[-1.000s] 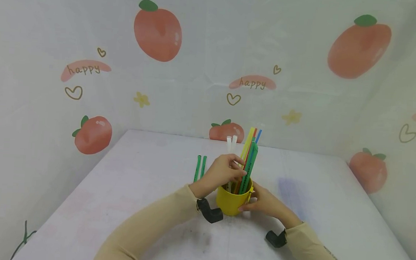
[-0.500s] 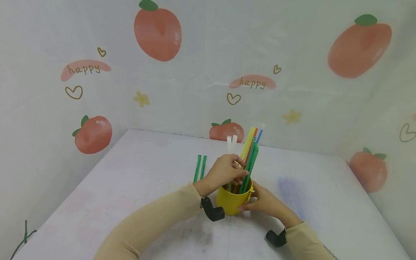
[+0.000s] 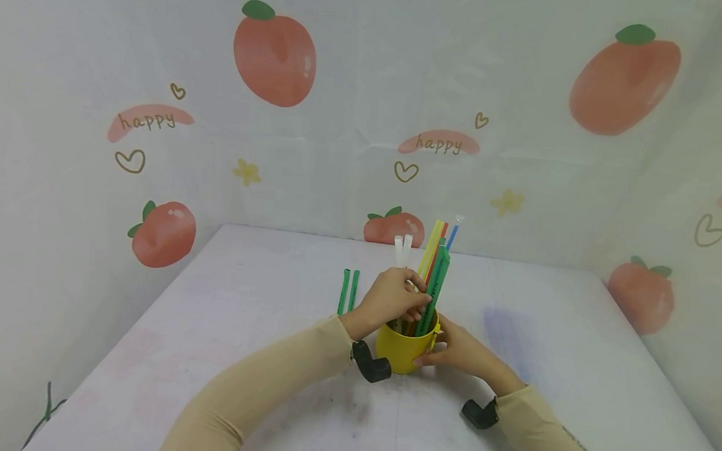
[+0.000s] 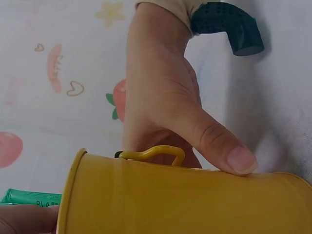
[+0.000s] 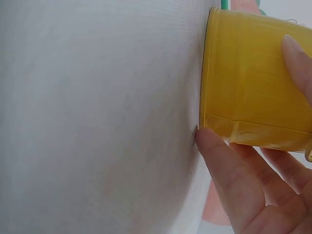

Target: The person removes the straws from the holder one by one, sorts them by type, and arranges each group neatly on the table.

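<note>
The white table (image 3: 261, 268) is being seen with its far edge and both far corners, its near edge being cut off below. By the right hand (image 3: 463, 352), the yellow cup (image 3: 398, 351) is being grasped low on its right side, the thumb being pressed to the front and other fingers being wrapped behind. The cup is being stood upright near the table's middle, well in from the far edge. Should this grip be loosened, the cup could be tipped toward the right edge, since tall contents are being leaned that way.

Over the rim, the left hand (image 3: 390, 296) is being reached with curled fingers, and the green packets (image 3: 439, 277) in the cup appear to be being pinched between thumb and forefinger; the exact contact is being partly hidden. If they are being gripped too tightly, the thin packets could be creased; a sideways tug could be passed on to the cup.

Beside them, yellow, red and blue straws (image 3: 431, 246) and two white sticks (image 3: 398, 249) are being crowded together; these could be snagged and lifted out by the knuckles. Toward the left edge, two loose packets (image 3: 354, 288) are being partly covered by the left wrist and could be swept aside by the sleeve.
</note>
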A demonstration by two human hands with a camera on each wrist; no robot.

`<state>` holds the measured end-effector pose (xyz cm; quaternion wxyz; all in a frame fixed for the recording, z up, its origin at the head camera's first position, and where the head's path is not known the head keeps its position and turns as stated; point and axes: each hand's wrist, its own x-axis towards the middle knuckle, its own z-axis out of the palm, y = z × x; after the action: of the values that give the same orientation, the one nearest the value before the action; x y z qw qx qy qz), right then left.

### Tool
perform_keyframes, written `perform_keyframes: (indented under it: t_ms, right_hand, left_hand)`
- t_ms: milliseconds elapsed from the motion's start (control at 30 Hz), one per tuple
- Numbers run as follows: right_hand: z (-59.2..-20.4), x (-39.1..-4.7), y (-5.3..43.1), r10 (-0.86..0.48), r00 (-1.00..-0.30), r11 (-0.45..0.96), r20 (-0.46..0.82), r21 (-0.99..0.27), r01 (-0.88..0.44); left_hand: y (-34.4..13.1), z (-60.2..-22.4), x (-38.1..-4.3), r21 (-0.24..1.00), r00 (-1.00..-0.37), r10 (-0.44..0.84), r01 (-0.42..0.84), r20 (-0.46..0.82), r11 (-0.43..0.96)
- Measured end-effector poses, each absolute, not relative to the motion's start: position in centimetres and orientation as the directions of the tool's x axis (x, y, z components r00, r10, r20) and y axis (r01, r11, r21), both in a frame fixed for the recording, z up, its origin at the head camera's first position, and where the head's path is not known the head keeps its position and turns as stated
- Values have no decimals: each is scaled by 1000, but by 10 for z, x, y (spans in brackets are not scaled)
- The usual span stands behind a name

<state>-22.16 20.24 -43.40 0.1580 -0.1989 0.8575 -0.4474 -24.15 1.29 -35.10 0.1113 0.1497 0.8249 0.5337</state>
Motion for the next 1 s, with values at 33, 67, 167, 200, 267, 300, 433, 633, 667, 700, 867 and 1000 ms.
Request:
perform_keyframes:
  t_ms: [33, 67, 167, 200, 267, 300, 433, 633, 667, 700, 867, 1000]
  right_hand:
    - [-434, -222, 203, -480, -873, 523, -93, -829, -199]
    - [-434, -222, 203, -478, -873, 525, -93, -827, -199]
    - [-434, -222, 203, -477, -874, 528, -89, -824, -204]
    - [-434, -222, 203, -475, -876, 531, -88, -823, -205]
    - [-434, -222, 203, -474, -876, 532, -89, -821, -204]
    - [-433, -221, 202, -474, -876, 533, -89, -821, -204]
    - [-433, -221, 203, -486, -871, 525, -74, -822, -222]
    - [-435, -221, 203, -522, -852, 488, -39, -833, -261]
    - [-435, -221, 203, -523, -851, 484, -37, -835, -261]
    - [-435, -221, 202, -526, -850, 478, -32, -837, -264]
    - [-435, -222, 203, -537, -843, 470, -12, -835, -287]
    - [-434, -222, 204, -532, -847, 475, -22, -835, -277]
  left_hand:
    - [13, -351, -242, 915, -931, 365, 125, -25, 383]
    - [13, -351, -242, 916, -931, 364, 124, -25, 381]
    - [13, -351, -242, 918, -932, 361, 125, -20, 376]
    - [13, -351, -242, 918, -933, 359, 126, -18, 375]
    - [13, -351, -241, 920, -934, 356, 124, -18, 372]
    - [13, -351, -241, 921, -934, 356, 125, -16, 370]
    - [11, -352, -241, 929, -937, 351, 128, -2, 347]
    - [8, -353, -240, 943, -938, 347, 122, 7, 310]
    - [7, -352, -240, 944, -938, 346, 118, 5, 308]
    - [7, -351, -239, 945, -939, 344, 116, 4, 306]
    - [3, -347, -235, 949, -937, 349, 126, 18, 290]
    - [0, -341, -233, 954, -935, 351, 153, 55, 259]
